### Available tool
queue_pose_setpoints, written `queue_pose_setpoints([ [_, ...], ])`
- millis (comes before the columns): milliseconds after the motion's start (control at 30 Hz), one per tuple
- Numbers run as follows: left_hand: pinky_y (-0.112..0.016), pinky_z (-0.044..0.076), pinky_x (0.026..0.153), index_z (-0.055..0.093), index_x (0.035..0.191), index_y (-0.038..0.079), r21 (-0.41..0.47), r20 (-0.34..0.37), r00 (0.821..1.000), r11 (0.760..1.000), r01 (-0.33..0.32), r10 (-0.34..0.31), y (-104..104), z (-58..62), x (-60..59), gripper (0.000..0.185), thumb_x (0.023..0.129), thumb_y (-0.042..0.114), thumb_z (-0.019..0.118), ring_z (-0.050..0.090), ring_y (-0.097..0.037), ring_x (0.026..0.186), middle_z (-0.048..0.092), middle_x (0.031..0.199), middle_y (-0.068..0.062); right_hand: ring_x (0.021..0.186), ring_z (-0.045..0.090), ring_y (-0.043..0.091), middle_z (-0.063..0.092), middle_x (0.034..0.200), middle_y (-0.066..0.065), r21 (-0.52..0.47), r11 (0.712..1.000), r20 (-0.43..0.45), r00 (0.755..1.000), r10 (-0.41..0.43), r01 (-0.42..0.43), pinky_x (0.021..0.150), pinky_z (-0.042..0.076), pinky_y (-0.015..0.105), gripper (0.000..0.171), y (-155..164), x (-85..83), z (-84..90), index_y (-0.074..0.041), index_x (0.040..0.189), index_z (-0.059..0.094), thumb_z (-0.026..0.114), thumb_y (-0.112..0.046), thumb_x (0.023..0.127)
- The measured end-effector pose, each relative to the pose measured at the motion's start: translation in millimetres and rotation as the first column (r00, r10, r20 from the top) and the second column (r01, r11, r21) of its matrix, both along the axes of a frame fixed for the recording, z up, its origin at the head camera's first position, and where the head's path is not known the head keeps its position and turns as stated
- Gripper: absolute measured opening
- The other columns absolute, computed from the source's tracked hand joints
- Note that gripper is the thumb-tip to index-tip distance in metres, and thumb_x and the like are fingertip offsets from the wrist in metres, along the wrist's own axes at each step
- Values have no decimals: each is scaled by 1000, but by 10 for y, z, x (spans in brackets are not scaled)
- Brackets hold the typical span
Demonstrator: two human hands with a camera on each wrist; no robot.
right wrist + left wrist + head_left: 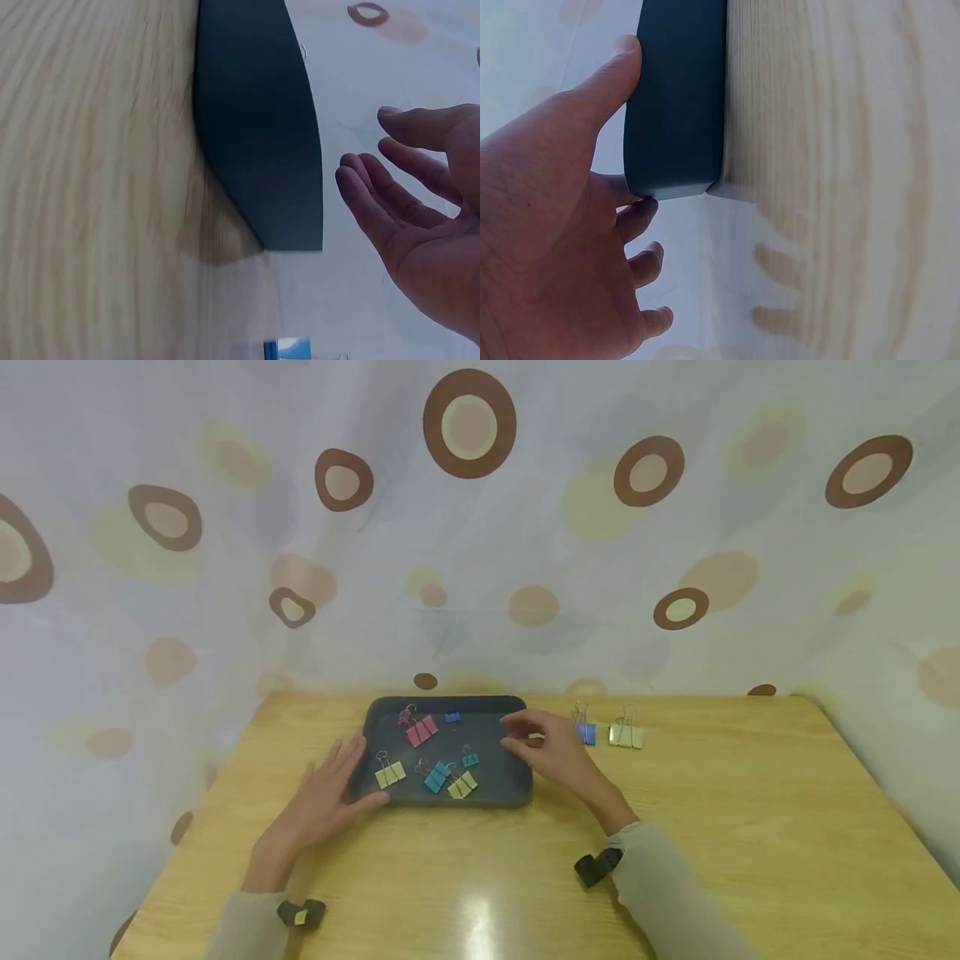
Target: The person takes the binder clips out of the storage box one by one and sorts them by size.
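A dark tray (495,777) lies on the table with several binder clips in it: a pink clip (422,731) beside a smaller reddish one, a small blue clip (452,717), a teal clip (437,777), a small teal clip (470,759), a yellow clip (390,774) and another yellow clip (462,785). My left hand (322,802) rests at the tray's left end, thumb and fingers spread along the rim. Over the right rim hovers my right hand (555,752), its thumb and fingers apart; nothing shows between them in the right wrist view.
Right of the tray, a blue binder clip (587,732) and a yellow binder clip (626,735) lie on the wooden table (750,810). The blue one is partly behind my right hand. A patterned curtain (480,543) stands along the table's back and sides.
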State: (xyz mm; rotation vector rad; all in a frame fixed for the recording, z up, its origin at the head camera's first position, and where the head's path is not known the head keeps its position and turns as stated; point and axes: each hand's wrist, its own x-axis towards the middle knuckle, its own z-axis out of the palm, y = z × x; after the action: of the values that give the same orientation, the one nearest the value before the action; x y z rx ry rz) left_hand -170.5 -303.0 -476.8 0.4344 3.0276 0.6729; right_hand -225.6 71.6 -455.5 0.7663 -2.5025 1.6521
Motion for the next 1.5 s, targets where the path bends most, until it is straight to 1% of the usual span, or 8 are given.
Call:
queue_pose_setpoints([
  [300,-74,5,117,19,164,7,-9,12,1000,1000,-5,5,-13,26,-17,100,94,64,62,9,-45,155,16,171,-12,111,67,34,67,123,14,81,996,-20,999,49,-47,92,58,35,37,-469,-160,79,-2,128,67,77,-9,93],
  [600,-73,4,117,19,164,6,1,15,1000,1000,-11,11,-27,71,-12,100,95,62,63,9,-45,155,16,170,-13,114,64,36,66,124,21,154,987,-17,999,50,-47,96,56,43,48,-837,-259,112,0,136,61,78,-10,92],
  [800,-74,4,117,20,164,5,1,12,1000,1000,-13,13,-43,80,-8,99,95,60,64,9,-46,154,17,170,-15,118,62,36,64,129,22,207,977,-3,999,53,-51,99,53,46,49,-1065,-333,73,0,136,60,78,-11,92],
  [967,-75,5,116,19,164,5,0,4,1000,1000,-7,7,-44,73,-13,99,95,61,63,10,-46,154,16,170,-14,114,62,38,64,126,22,231,972,-15,999,52,-47,96,53,49,50,-1203,-397,41,1,135,62,80,-9,89],
  [1167,-75,5,116,19,164,5,10,7,1000,1000,-11,11,-40,68,1,99,95,61,63,10,-46,154,16,170,-15,113,62,35,64,126,21,295,955,-21,999,39,-31,97,52,45,51,-1308,-468,-25,1,135,61,81,-8,88],
  [1300,-75,5,116,20,164,5,11,3,1000,1000,-10,10,-26,55,13,98,95,60,63,11,-46,154,17,170,-15,110,62,31,66,121,18,334,942,-17,999,27,-20,97,52,42,51,-1346,-510,-93,1,134,62,80,-7,87],
  [1433,-76,6,116,21,163,4,12,0,1000,1000,-1,1,-1,27,15,99,95,60,64,11,-46,154,18,170,-15,105,63,28,67,111,15,334,942,-15,1000,13,-8,94,53,40,47,-1343,-534,-167,2,130,64,80,-5,86],
  [1500,-76,6,115,21,164,4,12,-2,1000,1000,2,-2,12,15,11,99,95,61,64,12,-45,154,18,170,-14,100,63,25,67,106,12,320,947,-45,999,4,11,90,54,37,43,-1331,-575,-247,-1,125,67,81,-5,84],
])
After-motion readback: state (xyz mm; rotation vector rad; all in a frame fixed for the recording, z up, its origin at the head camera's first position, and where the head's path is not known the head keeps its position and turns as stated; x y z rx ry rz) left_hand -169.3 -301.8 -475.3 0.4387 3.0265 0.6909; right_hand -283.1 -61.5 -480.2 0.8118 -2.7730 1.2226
